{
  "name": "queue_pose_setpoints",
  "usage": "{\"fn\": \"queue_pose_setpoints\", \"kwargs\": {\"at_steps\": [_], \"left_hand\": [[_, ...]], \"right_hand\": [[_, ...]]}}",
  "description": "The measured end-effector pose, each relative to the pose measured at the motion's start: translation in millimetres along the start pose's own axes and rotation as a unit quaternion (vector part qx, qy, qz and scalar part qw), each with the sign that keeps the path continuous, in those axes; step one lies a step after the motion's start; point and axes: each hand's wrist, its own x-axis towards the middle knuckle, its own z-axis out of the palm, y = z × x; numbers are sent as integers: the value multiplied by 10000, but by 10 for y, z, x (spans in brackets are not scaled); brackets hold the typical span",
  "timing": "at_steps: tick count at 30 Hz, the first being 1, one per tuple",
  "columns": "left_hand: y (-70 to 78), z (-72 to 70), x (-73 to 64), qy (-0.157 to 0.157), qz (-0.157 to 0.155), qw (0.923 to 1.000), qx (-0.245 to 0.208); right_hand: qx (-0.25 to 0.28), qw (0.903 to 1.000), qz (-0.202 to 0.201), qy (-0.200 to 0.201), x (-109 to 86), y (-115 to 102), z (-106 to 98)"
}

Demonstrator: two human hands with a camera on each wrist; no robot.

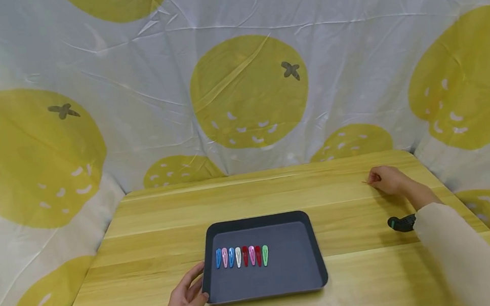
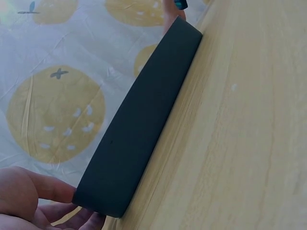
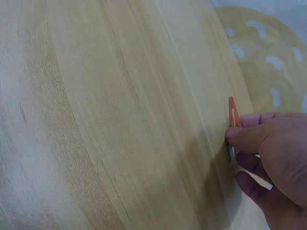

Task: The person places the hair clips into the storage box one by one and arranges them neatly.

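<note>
My right hand is over the far right of the table, pinching a reddish-orange snap hair clip between thumb and fingers. The clip points up out of the grip in the right wrist view, its lower part hidden by the thumb. My left hand holds the near left corner of a dark grey baking tray, thumb at the front corner and fingers along the side. Inside the tray's left half lies a side-by-side row of several hair clips, among them a blue clip, a white clip and a green clip.
The tray stands on a wooden table. A black device with green trim sits by the right sleeve. Behind the table and along its sides hangs a white cloth printed with yellow fruit.
</note>
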Motion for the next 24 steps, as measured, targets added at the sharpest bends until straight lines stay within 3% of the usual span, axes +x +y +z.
{"fn": "queue_pose_setpoints", "kwargs": {"at_steps": [13,24], "left_hand": [[25,8,-7,25,-101,9999,-9],[57,27,-27,40,-131,9998,-135]], "right_hand": [[37,9996,-216,187,-46,25,-5],[45,9977,-596,323,58,-199,-121]]}}
